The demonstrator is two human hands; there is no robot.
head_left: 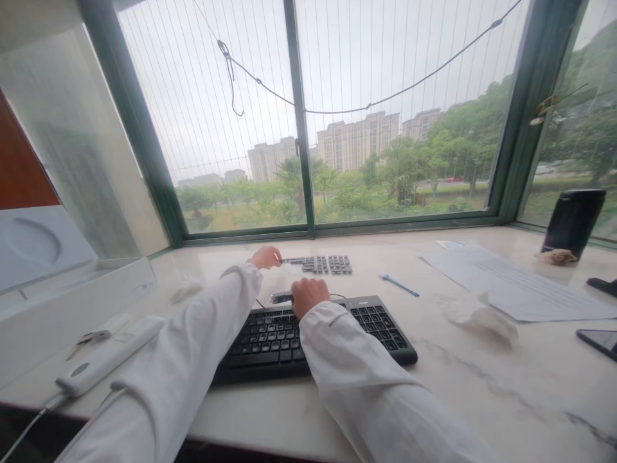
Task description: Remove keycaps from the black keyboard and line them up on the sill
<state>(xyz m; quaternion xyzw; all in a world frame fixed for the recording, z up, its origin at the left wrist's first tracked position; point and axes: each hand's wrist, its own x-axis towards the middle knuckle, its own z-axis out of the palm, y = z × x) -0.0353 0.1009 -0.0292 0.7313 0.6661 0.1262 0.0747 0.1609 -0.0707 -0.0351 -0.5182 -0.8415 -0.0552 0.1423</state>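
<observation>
A black keyboard (270,335) lies before me, apparently with its keycaps off, since dark sockets show in rows. Beyond it, loose grey keycaps (332,263) are set out in rows on the marble surface. At the left end of those rows is my left hand (267,257), fingers pinched together; whatever is between them is too small to make out. My right hand (309,296) is closed above the keyboard's back edge, over a small dark object (281,298) that sticks out to the left. The hand hides most of that object, so its kind is unclear.
A blue stick-like tool (400,285) lies right of the keycaps. Farther right are paper sheets (511,283), crumpled tissue (482,318), a phone (600,341) and a black cylinder (573,222). A white power strip (110,357), keys (94,335) and an open white box (77,302) stand left.
</observation>
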